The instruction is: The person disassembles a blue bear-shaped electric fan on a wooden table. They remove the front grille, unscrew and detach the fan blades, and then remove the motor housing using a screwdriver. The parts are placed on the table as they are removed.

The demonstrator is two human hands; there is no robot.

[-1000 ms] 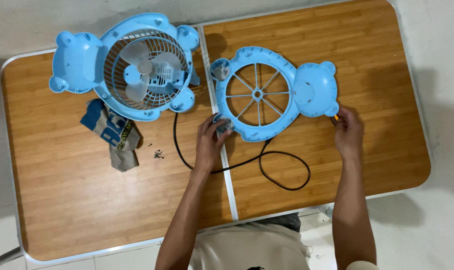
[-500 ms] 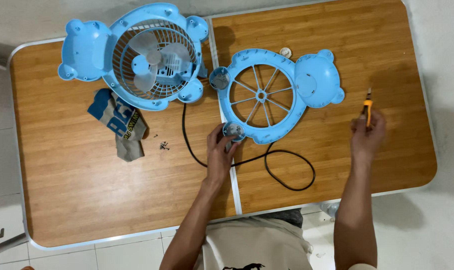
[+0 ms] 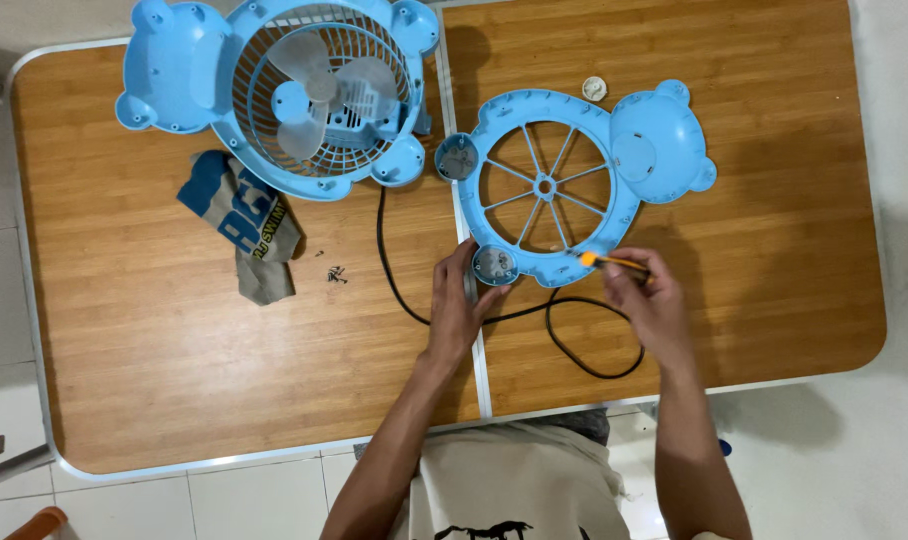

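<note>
Flat on the wooden folding table (image 3: pixel 174 380), light, stiff, probably brittle blue plastic bear-shaped fan cover (image 3: pixel 574 180); left hand (image 3: pixel 459 300) pinching its lower round foot, right hand (image 3: pixel 649 300) closed around slim orange-handled screwdriver (image 3: pixel 609 262).

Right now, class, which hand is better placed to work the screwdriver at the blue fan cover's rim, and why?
Right. The right hand grips the orange screwdriver, its tip at the blue fan cover rim; the left hand steadies the cover's lower foot.
</note>
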